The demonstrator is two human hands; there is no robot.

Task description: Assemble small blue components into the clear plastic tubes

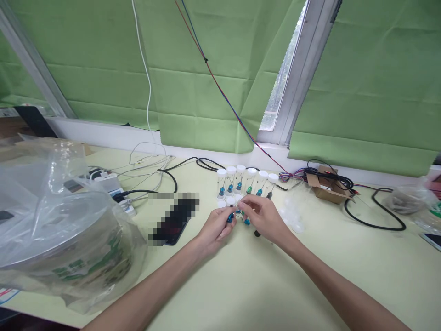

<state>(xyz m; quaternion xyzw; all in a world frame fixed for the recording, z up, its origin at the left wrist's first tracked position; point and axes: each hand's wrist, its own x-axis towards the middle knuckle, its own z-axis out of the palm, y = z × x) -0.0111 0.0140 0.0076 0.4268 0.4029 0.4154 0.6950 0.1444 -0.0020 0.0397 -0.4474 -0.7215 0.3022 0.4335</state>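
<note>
My left hand (217, 226) is closed, its thumb and fingers pinching a small shiny blue piece (230, 217). My right hand (263, 215) meets it from the right with fingertips pressed together; what they pinch is too small to make out. Another blue piece (246, 221) shows just below the right fingers. Directly beyond the hands stand several clear vials with white caps (252, 171), each holding a blue, green or dark piece with a thin stem. More white caps (221, 203) are partly covered by my fingers. A small black item (257, 233) lies under my right hand.
A dark phone (177, 230), partly pixelated, lies left of my hands. Farther left sits a large tub in a clear plastic bag (69, 239). Clear plastic pieces (292, 216) lie to the right, near an open cardboard box (327, 191) with black cables. Power plugs (126, 202) and wires spread behind the phone.
</note>
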